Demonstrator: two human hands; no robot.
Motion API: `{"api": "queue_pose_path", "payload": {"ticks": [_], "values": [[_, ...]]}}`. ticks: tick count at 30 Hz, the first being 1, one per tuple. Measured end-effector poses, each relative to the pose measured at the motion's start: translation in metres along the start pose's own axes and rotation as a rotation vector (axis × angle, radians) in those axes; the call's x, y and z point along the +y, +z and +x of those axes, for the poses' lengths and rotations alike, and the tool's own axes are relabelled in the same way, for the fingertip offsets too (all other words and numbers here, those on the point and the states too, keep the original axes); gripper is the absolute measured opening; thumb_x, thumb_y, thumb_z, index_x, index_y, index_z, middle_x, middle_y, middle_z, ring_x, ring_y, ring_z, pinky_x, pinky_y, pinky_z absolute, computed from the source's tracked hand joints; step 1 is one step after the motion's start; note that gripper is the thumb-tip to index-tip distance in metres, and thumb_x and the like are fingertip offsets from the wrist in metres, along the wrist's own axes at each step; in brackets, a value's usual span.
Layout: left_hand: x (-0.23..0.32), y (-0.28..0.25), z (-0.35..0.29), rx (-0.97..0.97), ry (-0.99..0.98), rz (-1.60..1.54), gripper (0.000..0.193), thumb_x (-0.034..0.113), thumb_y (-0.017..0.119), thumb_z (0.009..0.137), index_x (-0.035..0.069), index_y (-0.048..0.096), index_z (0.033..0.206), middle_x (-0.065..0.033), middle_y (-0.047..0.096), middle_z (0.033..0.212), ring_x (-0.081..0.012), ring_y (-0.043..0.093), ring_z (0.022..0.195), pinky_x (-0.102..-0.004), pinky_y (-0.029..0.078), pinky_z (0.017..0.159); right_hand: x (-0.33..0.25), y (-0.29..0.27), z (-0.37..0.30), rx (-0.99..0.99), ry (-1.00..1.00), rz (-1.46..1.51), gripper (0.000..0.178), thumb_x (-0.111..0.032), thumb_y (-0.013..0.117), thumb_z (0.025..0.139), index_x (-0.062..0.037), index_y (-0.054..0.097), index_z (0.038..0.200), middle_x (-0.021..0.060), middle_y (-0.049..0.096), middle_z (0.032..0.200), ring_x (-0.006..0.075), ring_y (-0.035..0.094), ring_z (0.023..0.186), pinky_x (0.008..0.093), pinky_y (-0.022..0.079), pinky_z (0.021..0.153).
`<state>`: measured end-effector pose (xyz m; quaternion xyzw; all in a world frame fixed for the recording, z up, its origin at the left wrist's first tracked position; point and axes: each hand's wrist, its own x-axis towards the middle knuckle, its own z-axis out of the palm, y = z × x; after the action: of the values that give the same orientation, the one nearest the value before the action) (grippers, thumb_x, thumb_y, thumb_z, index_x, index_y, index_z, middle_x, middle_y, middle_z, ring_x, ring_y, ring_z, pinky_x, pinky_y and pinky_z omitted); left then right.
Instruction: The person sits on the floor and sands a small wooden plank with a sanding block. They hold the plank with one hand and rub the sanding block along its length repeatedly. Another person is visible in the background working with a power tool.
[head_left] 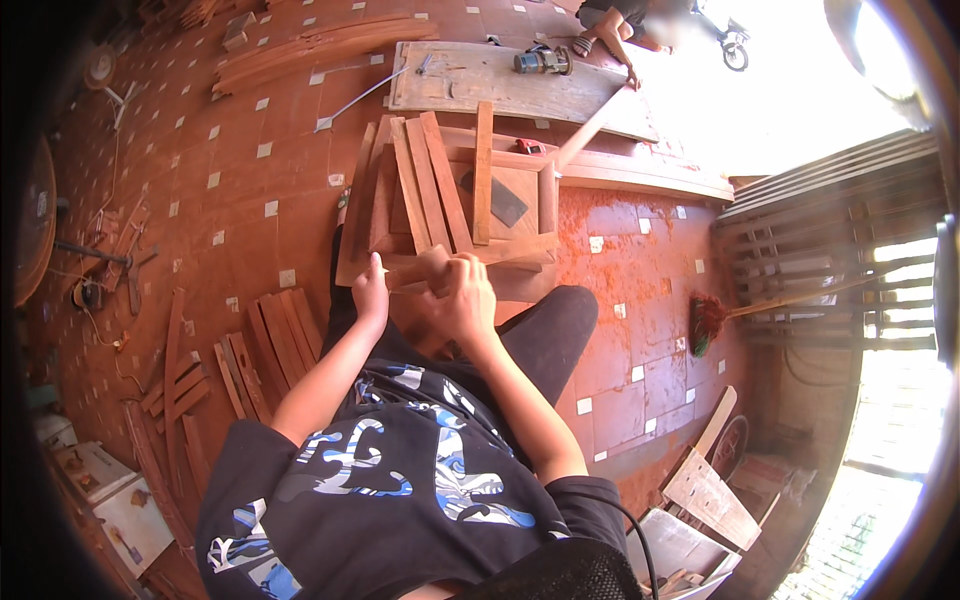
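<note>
In front of my lap, my left hand (pixel 371 291) grips one end of a short brown piece of wood (pixel 405 273), thumb pointing up. My right hand (pixel 466 297) is closed around its other end, fingers curled; whether anything else lies under them I cannot tell. Just beyond, a framed wooden panel (pixel 546 205) lies flat on a low stack. Several wooden strips (pixel 441 170) rest on the panel, with one lighter strip (pixel 483 180) to their right. A dark flat rectangle (pixel 507 204) lies partly beneath that strip. A small red object (pixel 531 146) sits at the panel's far edge.
Farther off, a power tool (pixel 543 61) stands on a long board (pixel 470 85); another person's hand (pixel 632 78) touches a plank (pixel 597 128) there. Wood pieces (pixel 285 325) lie on the floor at left. A broom (pixel 707 318) and wooden slats (pixel 820 280) are at right.
</note>
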<state>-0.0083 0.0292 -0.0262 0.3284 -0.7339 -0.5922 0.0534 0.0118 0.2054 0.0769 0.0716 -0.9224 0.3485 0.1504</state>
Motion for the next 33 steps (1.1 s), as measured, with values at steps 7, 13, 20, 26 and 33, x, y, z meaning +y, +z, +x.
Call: {"api": "queue_pose_path", "payload": {"ticks": [7,13,20,26,33], "values": [[-0.005,0.002,0.003,-0.036,0.041,-0.05,0.065,0.051,0.052,0.104,0.0,0.056,0.064,-0.0031,0.052,0.057,-0.0133,0.049,0.057,-0.0356,0.041,0.057,0.023,-0.004,-0.001,0.018,0.081,0.042,0.061,-0.018,0.076,0.075,0.0014,0.051,0.127,0.0216,0.061,0.116,0.0391,0.059,0.109,0.0465,0.049,0.094],[0.003,0.0,-0.003,-0.053,0.079,0.069,0.061,0.049,0.054,0.104,0.0,0.059,0.067,-0.0034,0.052,0.058,-0.0122,0.05,0.06,-0.0346,0.042,0.06,0.017,-0.005,0.005,0.018,0.039,-0.12,0.064,-0.018,0.076,0.075,-0.0005,0.053,0.132,0.0206,0.062,0.122,0.0366,0.059,0.115,0.0471,0.048,0.098],[0.016,0.001,-0.013,-0.028,0.169,0.083,0.061,0.047,0.053,0.104,0.001,0.052,0.064,-0.0065,0.047,0.055,-0.0148,0.046,0.055,-0.0385,0.038,0.057,0.015,0.0,0.009,0.018,0.121,-0.169,0.06,-0.02,0.075,0.075,0.0004,0.055,0.128,0.0208,0.063,0.129,0.0367,0.055,0.127,0.0472,0.045,0.103],[0.015,-0.001,-0.015,-0.141,0.175,0.199,0.066,0.056,0.056,0.1,0.003,0.042,0.062,-0.0079,0.042,0.055,-0.0163,0.044,0.054,-0.0392,0.036,0.056,0.016,0.009,0.016,0.009,0.093,-0.144,0.067,-0.02,0.075,0.077,0.0033,0.053,0.135,0.0235,0.06,0.134,0.0389,0.051,0.133,0.047,0.041,0.112],[0.023,-0.006,-0.027,-0.36,0.243,0.068,0.046,0.042,0.076,0.091,0.003,0.06,0.071,0.0001,0.06,0.066,-0.0072,0.053,0.065,-0.029,0.043,0.061,0.03,0.01,0.02,0.109,0.062,-0.165,0.057,-0.022,0.08,0.078,0.0006,0.059,0.127,0.0236,0.067,0.122,0.0384,0.062,0.12,0.0436,0.05,0.104]]}}
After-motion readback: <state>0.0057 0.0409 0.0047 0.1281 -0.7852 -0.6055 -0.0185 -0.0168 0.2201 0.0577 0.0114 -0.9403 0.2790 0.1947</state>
